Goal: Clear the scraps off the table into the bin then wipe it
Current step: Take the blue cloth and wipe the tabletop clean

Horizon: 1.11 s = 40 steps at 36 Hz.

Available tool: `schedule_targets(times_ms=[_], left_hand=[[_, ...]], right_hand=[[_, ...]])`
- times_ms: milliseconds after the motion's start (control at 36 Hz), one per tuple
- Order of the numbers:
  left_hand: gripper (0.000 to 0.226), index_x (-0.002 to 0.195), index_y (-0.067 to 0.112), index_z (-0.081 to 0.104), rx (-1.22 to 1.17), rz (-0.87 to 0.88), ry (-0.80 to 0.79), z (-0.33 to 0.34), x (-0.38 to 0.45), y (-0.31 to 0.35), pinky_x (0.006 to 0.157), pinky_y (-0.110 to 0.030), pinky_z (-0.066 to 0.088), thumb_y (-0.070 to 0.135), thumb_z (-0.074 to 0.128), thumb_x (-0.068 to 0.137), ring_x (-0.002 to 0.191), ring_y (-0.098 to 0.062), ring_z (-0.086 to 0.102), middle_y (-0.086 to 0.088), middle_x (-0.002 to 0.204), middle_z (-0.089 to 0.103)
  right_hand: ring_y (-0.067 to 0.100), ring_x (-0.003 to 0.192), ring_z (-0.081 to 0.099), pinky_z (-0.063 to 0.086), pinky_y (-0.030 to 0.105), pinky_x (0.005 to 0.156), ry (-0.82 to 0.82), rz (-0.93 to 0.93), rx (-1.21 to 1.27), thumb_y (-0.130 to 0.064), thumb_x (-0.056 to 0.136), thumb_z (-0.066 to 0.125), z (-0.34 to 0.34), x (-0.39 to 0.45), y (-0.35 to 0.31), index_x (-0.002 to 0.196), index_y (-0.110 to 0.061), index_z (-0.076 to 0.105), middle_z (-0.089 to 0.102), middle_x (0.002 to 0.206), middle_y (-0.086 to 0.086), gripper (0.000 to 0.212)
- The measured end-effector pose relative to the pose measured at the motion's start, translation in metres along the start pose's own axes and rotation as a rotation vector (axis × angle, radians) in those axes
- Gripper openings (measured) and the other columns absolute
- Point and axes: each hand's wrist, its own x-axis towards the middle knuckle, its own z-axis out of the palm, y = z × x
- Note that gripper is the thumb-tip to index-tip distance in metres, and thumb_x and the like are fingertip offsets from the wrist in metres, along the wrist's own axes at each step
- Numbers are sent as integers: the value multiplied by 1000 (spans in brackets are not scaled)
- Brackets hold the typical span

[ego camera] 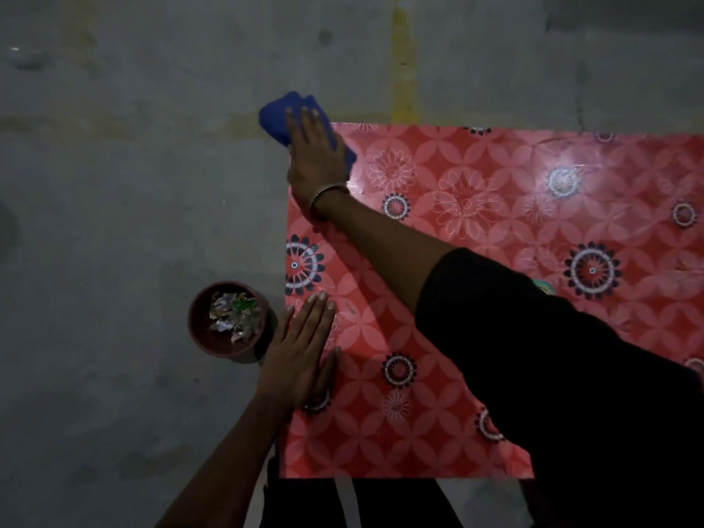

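Left hand point(301, 344) flat on table point(495, 222); scraps point(234, 314) in bin point(228, 318). Right hand point(312, 154) flat on cloth point(282, 116), wiping far corner; rest of table left.

No text, label, brand, number or sign can be read anywhere in the view; the red floral-patterned table covering point(495, 222) carries only printed flower and circle motifs, no lettering.

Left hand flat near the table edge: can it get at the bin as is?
Probably yes. The left hand lies flat on the table's left edge, and the bin stands on the floor right beside it, open top unobstructed. The right hand is far off on the cloth.
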Motion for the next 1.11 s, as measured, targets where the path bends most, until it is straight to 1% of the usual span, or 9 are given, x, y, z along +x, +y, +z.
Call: schedule_targets(times_ms=[222,444,556,694,778,889,972,1056,1111], left_hand=[[72,168,10,28,-7,1,46,2,0,-1,134,-53,20,48,43,109,166,-24,18,-9,178,22],[75,167,9,32,-41,1,58,-1,-2,3,132,-56,24,42,54,103,165,-27,23,-10,177,25],[75,165,7,35,-49,16,48,-2,-5,2,129,-57,29,40,57,101,164,-29,25,-12,175,28],[70,161,3,42,-14,30,46,-8,-5,2,130,-58,26,40,47,101,162,-31,31,-15,173,33],[71,160,-1,42,10,4,18,-14,-3,14,130,-60,24,38,41,101,160,-36,34,-21,171,35],[74,150,-9,50,25,-99,-143,-31,0,43,115,-61,41,34,44,91,146,-48,49,-34,158,47],[54,117,0,70,-2,-4,-264,-34,-11,72,105,-58,51,39,47,86,133,-53,58,-33,129,65],[58,99,9,73,-342,6,-415,-40,-22,122,114,-50,46,52,35,106,113,-44,68,-20,105,72],[61,95,14,74,-719,-217,-482,-72,-31,173,95,-40,53,62,38,105,100,-32,72,-11,99,75]], right_hand=[[24,133,58,36,36,111,-204,-410,114,-12,96,49,29,-22,-40,156,-23,43,56,151,3,62],[23,125,54,39,-2,90,-289,125,994,5,102,52,-24,-84,-18,142,5,54,57,145,24,40],[21,109,64,53,27,96,-283,465,1470,-1,101,55,-70,-160,39,139,-1,55,63,135,22,38],[23,97,75,61,36,88,-229,805,1914,-41,82,79,-114,-287,82,122,-8,76,76,117,10,53],[29,99,77,63,39,82,-129,838,2034,-38,63,99,-125,-366,94,122,-8,76,76,119,14,70],[36,107,74,63,43,84,196,974,2023,-28,80,88,-120,-448,94,148,-1,52,70,130,20,82],[39,116,67,55,50,97,308,1034,2133,-22,49,103,-109,-501,89,146,-3,54,63,139,22,110],[40,109,65,53,50,97,382,1148,2177,-19,67,84,-117,-537,87,148,1,50,58,145,23,91],[41,106,66,54,50,94,423,1206,2161,-21,82,67,-125,-547,93,146,2,52,59,144,23,70]])
